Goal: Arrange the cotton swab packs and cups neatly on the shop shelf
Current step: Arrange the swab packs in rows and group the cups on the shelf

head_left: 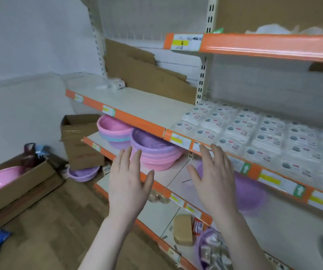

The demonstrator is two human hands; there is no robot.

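Note:
Several white cotton swab packs [258,133] lie in tidy rows on the right part of the middle shelf [137,106], which has an orange front edge. My left hand [127,182] and my right hand [213,178] are both raised in front of the shelf, fingers straight, backs toward me, holding nothing. They hover just below the front edge of the swab packs. No cups can be made out. A few small white packs [113,84] lie at the back left of the same shelf.
Stacked pink and purple plastic basins [153,151] sit on the lower shelf, with another purple basin [248,191] behind my right hand. Cardboard boxes [78,137] stand at the shelf's left end and on the floor [10,191]. Torn cardboard [147,75] leans against the shelf back.

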